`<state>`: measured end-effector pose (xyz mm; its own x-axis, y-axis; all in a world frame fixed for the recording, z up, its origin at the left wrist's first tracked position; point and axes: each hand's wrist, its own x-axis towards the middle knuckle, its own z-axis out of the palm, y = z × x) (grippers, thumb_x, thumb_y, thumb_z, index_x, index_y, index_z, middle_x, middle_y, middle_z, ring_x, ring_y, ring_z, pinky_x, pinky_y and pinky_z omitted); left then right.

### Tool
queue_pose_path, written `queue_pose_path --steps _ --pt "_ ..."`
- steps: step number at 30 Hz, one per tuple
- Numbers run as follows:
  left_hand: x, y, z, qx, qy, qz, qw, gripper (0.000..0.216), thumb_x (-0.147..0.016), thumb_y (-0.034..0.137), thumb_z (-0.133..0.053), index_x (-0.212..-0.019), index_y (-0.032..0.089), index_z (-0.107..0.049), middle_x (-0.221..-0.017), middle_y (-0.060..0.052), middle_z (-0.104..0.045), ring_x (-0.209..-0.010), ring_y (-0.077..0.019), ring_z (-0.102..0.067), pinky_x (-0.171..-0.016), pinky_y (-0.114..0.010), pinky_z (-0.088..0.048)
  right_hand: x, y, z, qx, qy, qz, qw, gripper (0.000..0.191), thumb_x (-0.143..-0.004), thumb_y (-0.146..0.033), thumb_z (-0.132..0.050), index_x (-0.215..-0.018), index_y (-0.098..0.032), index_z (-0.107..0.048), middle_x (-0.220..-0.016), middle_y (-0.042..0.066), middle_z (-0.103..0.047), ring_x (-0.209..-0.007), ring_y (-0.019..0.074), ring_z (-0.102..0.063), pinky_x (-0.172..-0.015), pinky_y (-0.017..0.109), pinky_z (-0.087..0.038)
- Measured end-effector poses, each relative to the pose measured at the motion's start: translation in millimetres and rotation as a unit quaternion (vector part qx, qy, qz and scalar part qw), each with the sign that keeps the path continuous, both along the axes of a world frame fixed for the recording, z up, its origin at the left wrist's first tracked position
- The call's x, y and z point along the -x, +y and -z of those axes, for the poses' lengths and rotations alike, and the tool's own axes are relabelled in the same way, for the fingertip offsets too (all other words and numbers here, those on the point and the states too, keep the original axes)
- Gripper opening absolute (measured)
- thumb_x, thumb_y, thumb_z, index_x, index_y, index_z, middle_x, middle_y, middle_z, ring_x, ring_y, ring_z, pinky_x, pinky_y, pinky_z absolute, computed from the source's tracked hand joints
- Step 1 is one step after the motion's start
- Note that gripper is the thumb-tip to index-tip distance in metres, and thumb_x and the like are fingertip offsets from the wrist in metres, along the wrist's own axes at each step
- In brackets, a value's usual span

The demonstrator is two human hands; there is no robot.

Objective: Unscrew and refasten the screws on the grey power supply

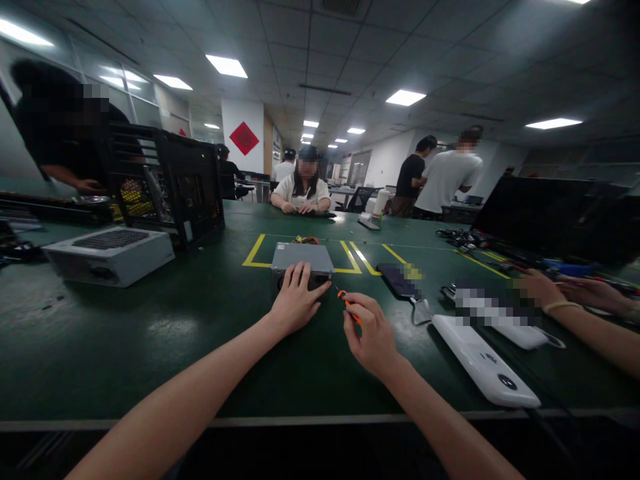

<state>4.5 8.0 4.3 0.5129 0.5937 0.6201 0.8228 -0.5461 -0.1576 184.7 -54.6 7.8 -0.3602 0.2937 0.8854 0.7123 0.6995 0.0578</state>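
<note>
A grey power supply unit (306, 253) sits on the green table, with a bundle of coloured wires (306, 240) at its far side. My left hand (296, 303) rests on its near side, fingers stretched out and spread over the front edge and top, thumb side toward the right corner. In my right hand (369, 327) is a screwdriver (350, 308) with an orange and black handle, gripped between thumb and fingers. Its thin shaft points at the unit's right front corner; whether the tip touches is too small to tell.
At left stand a second power supply (113, 257) and a black computer case (165, 180). On the right lie a dark phone (400, 280), a white power bank (485, 360) and cables. Another person's hands (543, 290) work at far right; someone sits opposite. Yellow tape (257, 250) marks the table.
</note>
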Motion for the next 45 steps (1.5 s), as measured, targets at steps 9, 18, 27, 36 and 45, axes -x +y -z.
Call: queue_pose_path --steps 9,18,27,36,45 --pt "0.7 0.4 -0.4 -0.001 -0.001 0.002 1.0 0.052 -0.079 0.034 -0.057 -0.129 0.034 -0.043 -0.14 -0.011 -0.027 -0.131 -0.0343 -0.019 -0.104 -0.053 -0.019 1.2 -2.0 -2.2 -0.004 -0.017 -0.006 1.0 0.029 -0.078 -0.006 -0.048 -0.104 -0.02 -0.043 -0.106 0.012 -0.05 -0.101 0.0219 -0.051 -0.08 0.04 -0.049" --pt "1.2 0.4 -0.2 -0.001 -0.001 0.003 1.0 0.052 -0.08 0.035 -0.056 -0.13 0.034 -0.042 -0.14 -0.013 -0.026 -0.13 -0.0347 -0.021 -0.104 -0.052 -0.018 1.2 -1.2 -1.9 -0.008 0.013 0.001 1.0 0.033 -0.079 -0.007 -0.049 -0.108 -0.02 -0.04 -0.108 0.012 -0.048 -0.102 0.0223 -0.05 -0.079 0.041 -0.05" --pt "0.9 1.5 0.6 0.001 0.0 0.001 1.0 0.054 -0.079 0.034 -0.058 -0.13 0.034 -0.041 -0.139 -0.011 -0.026 -0.13 -0.0345 -0.02 -0.104 -0.053 -0.017 0.0 0.7 -0.5 -0.005 0.029 0.023 0.999 0.032 -0.08 -0.009 -0.049 -0.108 -0.022 -0.041 -0.11 0.011 -0.047 -0.103 0.0217 -0.05 -0.078 0.04 -0.051" --pt "1.1 0.3 -0.1 0.006 0.001 0.003 1.0 0.053 -0.079 0.034 -0.057 -0.13 0.034 -0.042 -0.14 -0.011 -0.026 -0.131 -0.0342 -0.018 -0.105 -0.052 -0.016 -0.7 -0.1 0.1 -0.013 -0.003 0.041 0.999 0.03 -0.079 -0.008 -0.051 -0.105 -0.023 -0.044 -0.105 0.01 -0.047 -0.099 0.0219 -0.05 -0.077 0.04 -0.049" --pt "0.4 0.6 -0.1 0.007 0.002 0.001 1.0 0.052 -0.08 0.034 -0.056 -0.13 0.034 -0.041 -0.141 -0.011 -0.025 -0.131 -0.0341 -0.018 -0.104 -0.052 -0.016 -0.9 -0.6 -1.6 -0.018 -0.004 0.04 0.999 0.032 -0.079 -0.007 -0.051 -0.106 -0.023 -0.045 -0.1 0.009 -0.049 -0.095 0.0208 -0.05 -0.076 0.039 -0.049"
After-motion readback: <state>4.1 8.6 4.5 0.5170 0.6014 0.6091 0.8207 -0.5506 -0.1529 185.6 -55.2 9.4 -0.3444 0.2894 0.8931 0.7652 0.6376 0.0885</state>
